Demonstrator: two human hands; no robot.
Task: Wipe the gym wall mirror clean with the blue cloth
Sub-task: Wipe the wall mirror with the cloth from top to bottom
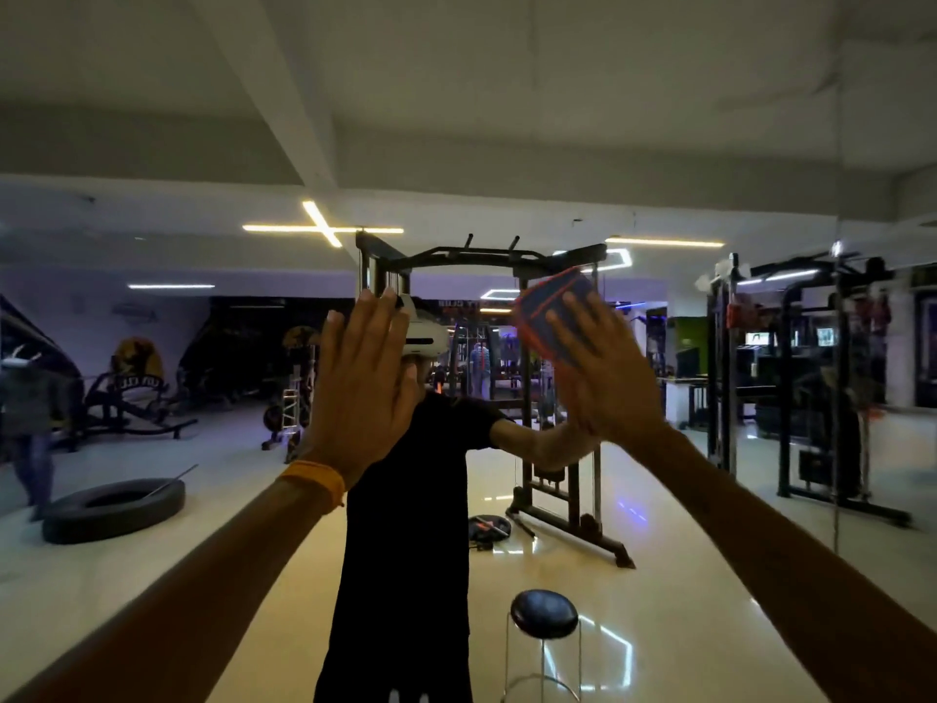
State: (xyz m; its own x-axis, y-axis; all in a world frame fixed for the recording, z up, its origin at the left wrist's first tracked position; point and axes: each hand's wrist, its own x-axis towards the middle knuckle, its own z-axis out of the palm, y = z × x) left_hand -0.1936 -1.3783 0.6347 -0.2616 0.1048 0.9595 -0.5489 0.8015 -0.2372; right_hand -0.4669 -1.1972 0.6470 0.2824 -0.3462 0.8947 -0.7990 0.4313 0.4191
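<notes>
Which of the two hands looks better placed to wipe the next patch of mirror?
The right hand: its straight fingers press the blue cloth flat on the mirror. The left hand rests bare on it, holding nothing.

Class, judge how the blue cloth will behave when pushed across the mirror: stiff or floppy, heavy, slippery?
Probably floppy: the cloth lies flattened under the straight fingers of the right hand. Likely light: an open palm alone pins it to the mirror. It should slide easily on smooth glass, and may drop if pressure eases.
</notes>
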